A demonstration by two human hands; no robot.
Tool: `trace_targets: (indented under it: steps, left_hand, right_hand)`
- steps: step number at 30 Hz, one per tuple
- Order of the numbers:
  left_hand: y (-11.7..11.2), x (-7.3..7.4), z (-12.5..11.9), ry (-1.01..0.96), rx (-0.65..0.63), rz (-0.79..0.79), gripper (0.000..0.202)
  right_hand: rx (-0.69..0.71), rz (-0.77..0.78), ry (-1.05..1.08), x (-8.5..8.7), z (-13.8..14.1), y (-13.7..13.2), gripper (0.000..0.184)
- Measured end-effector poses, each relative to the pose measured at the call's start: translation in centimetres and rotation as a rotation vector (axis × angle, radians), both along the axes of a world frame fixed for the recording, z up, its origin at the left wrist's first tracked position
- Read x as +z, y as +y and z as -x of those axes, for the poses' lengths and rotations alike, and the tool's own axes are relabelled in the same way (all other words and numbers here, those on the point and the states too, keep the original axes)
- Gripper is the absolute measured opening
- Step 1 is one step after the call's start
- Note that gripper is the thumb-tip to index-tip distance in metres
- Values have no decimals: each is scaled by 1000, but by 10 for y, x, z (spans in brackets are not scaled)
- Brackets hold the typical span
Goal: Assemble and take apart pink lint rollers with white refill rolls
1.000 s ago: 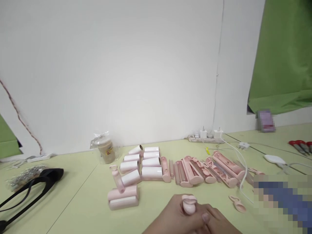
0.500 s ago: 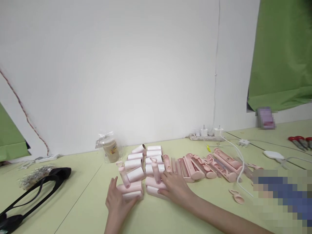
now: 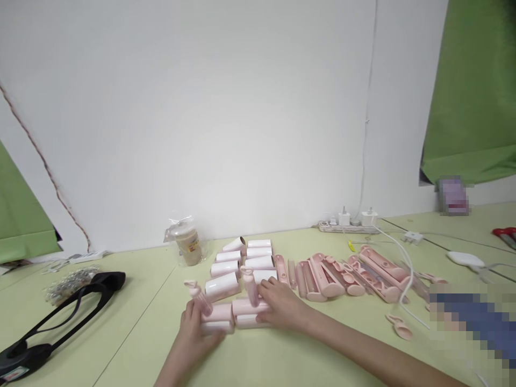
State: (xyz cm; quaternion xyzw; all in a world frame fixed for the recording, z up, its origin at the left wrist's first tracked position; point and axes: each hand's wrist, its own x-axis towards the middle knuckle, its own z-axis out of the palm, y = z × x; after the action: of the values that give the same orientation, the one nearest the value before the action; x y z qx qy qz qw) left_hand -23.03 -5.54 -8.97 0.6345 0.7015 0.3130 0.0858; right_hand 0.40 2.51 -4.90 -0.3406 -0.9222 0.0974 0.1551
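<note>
My left hand curls around the left end of a pink-and-white cylinder lying at the front of the table. A small clear pink tube with a loop top stands tilted at its fingers. My right hand grips the right end of a second pink-and-white cylinder, which lies end to end with the first, touching or nearly so. Another loop-topped pink tube leans by the right fingertips. Behind them lie two columns of white rolls, some showing dark hollow cores.
Pink plastic cases and handles lie to the right, with a loose pink loop piece. A wrapped cup and a power strip stand by the wall. A white cable crosses the right side; black straps lie left.
My hands have brought the two front cylinders closer together, closing most of the gap between them. The loop-topped tubes have shifted slightly left with them. The view has turned a little left.
</note>
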Motion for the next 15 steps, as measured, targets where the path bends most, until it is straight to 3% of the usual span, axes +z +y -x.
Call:
trace_targets:
  steps: [4, 7, 9, 12, 15]
  left_hand:
    - [-18, 26, -10, 59, -52, 164, 36]
    - [-8, 57, -32, 109, 23, 124, 37]
    - [17, 78, -53, 125, 46, 14, 40]
    - [77, 105, -93, 179, 1, -184, 40]
    - [147, 114, -138, 240, -61, -196, 44]
  right_hand:
    - [35, 23, 49, 8, -20, -8, 29]
    - [-21, -6, 120, 29, -48, -5, 23]
    - [-102, -44, 156, 48, -71, 9, 23]
    - [-232, -107, 153, 74, -107, 52, 31]
    - [-284, -109, 79, 84, -139, 105, 26]
